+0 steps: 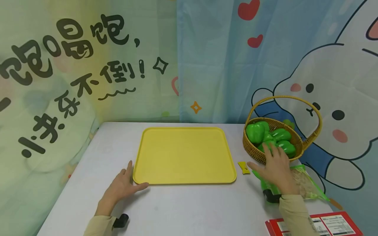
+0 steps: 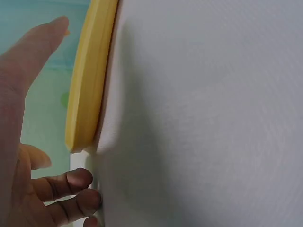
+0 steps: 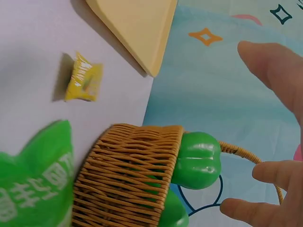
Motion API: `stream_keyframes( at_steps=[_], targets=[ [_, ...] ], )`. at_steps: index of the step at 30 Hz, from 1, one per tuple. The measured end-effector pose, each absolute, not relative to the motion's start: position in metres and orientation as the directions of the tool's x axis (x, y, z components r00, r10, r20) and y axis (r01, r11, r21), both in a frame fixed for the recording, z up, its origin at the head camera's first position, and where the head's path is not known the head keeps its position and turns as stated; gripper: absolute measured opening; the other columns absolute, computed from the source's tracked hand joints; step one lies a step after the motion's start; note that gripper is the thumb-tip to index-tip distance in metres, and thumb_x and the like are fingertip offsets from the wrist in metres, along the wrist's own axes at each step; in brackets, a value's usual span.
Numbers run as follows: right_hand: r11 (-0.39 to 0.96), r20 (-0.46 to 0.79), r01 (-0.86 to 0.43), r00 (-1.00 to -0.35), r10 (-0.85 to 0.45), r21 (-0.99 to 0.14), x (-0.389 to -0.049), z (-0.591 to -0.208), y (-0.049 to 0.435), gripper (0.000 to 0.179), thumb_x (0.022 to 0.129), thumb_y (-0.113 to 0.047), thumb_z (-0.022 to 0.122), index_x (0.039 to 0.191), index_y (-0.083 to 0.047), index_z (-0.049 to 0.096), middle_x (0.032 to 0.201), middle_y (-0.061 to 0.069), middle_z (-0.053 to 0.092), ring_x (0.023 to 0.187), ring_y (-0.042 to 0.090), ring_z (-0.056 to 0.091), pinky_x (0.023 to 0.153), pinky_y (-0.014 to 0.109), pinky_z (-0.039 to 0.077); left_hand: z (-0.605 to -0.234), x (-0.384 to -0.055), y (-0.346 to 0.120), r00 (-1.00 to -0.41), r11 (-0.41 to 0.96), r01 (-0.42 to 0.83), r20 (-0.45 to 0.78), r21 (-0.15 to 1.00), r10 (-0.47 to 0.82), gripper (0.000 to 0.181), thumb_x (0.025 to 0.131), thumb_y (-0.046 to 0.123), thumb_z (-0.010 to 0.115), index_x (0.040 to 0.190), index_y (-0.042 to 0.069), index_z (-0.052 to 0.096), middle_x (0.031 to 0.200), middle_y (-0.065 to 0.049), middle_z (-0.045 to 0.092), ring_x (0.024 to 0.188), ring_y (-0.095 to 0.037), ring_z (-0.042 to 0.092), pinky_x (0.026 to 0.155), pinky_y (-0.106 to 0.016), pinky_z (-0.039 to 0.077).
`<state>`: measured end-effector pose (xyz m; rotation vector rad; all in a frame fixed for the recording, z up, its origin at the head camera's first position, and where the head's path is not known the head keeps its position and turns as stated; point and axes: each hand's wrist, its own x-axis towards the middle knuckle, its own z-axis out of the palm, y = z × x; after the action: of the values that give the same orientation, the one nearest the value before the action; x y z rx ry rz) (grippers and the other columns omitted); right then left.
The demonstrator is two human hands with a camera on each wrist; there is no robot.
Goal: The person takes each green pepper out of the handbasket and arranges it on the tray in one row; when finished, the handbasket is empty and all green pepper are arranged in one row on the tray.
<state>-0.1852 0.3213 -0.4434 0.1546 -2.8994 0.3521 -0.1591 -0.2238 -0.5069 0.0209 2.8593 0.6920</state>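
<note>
A yellow tray (image 1: 184, 155) lies flat on the white table. By its front left corner is my left hand (image 1: 122, 185), thumb and fingers spread; in the left wrist view the tray's edge (image 2: 90, 75) passes beside the thumb. My right hand (image 1: 276, 168) reaches over the front of a wicker basket (image 1: 254, 152), fingers spread and holding nothing. Several green bell peppers (image 1: 255, 132) fill the basket. In the right wrist view one bell pepper (image 3: 198, 161) shows above the rim, apart from the fingers.
A small yellow wrapped packet (image 1: 244, 167) lies between tray and basket. Under the right forearm is a green-edged clear bag (image 1: 307, 183) with pale contents. A red box with white labels (image 1: 335, 224) sits at the front right corner. Printed curtains (image 1: 206, 65) hang behind the table.
</note>
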Motion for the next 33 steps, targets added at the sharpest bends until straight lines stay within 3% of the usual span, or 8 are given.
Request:
stream_keyframes(
  at_steps=[11, 18, 33],
  targets=[
    [0.959, 0.254, -0.115, -0.966, -0.047, -0.258, -0.221, -0.43, 0.331, 0.102, 0.087, -0.06, 0.068, 0.153, 0.006, 0.028, 0.15, 0.04, 0.032, 0.131, 0.064, 0.029, 0.103, 0.079, 0.025, -0.512, -0.16, -0.22, -0.987, 0.917, -0.003, -0.147, 0.398, 0.061, 0.123, 0.075, 0.074, 0.071, 0.155, -0.008, 0.025, 0.132, -0.029, 0.057, 0.116, -0.043, 0.059, 0.099, -0.058, 0.05],
    [0.968, 0.238, -0.085, -0.971, -0.027, -0.237, -0.246, -0.429, 0.334, 0.103, 0.087, -0.061, 0.066, 0.152, 0.008, 0.027, 0.148, 0.042, 0.032, 0.129, 0.067, 0.031, 0.105, 0.078, 0.026, -0.517, -0.162, -0.219, -0.99, 0.926, -0.015, -0.136, 0.377, 0.04, 0.118, 0.076, 0.075, 0.07, 0.154, -0.005, 0.032, 0.126, -0.023, 0.06, 0.11, -0.037, 0.06, 0.096, -0.055, 0.052],
    [0.957, 0.144, 0.009, -0.988, 0.053, -0.291, -0.293, -0.437, 0.338, 0.108, 0.089, -0.068, 0.058, 0.153, 0.011, 0.021, 0.148, 0.046, 0.028, 0.131, 0.07, 0.025, 0.102, 0.083, 0.022, -0.517, -0.161, -0.221, -0.991, 0.921, -0.017, -0.127, 0.388, 0.036, 0.113, 0.078, 0.07, 0.072, 0.154, -0.004, 0.033, 0.128, -0.024, 0.059, 0.113, -0.039, 0.059, 0.098, -0.057, 0.051]
  ],
)
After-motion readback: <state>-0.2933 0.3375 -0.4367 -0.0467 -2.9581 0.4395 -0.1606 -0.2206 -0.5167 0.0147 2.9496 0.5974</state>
